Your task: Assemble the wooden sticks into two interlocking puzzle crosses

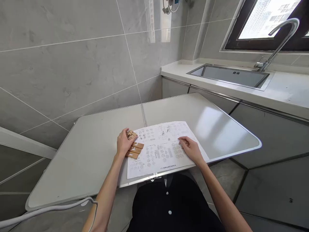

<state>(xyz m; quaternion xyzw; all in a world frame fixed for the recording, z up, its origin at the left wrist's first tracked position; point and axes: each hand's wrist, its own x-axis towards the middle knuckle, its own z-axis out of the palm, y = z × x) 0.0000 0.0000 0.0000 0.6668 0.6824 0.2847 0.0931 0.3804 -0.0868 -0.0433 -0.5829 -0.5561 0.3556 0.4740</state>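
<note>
A large white instruction sheet (172,162) printed with small line drawings lies on the table, close to its front edge. At the sheet's left side, my left hand (124,141) is closed with thumb and fingers around small notched wooden pieces (131,134). Just below that hand, several flat wooden pieces with cut-outs (135,150) overlap in a fan, partly on the sheet. My right hand (191,149) rests on the right part of the sheet, fingers loosely bent and pointing left, with nothing seen in it.
The pale folding table (96,154) has a seam across its middle and stands against a grey tiled wall (79,64). A white counter (285,87) with a sink (229,75) and a tap (277,48) runs along the right. A white cable (53,208) crosses the lower left.
</note>
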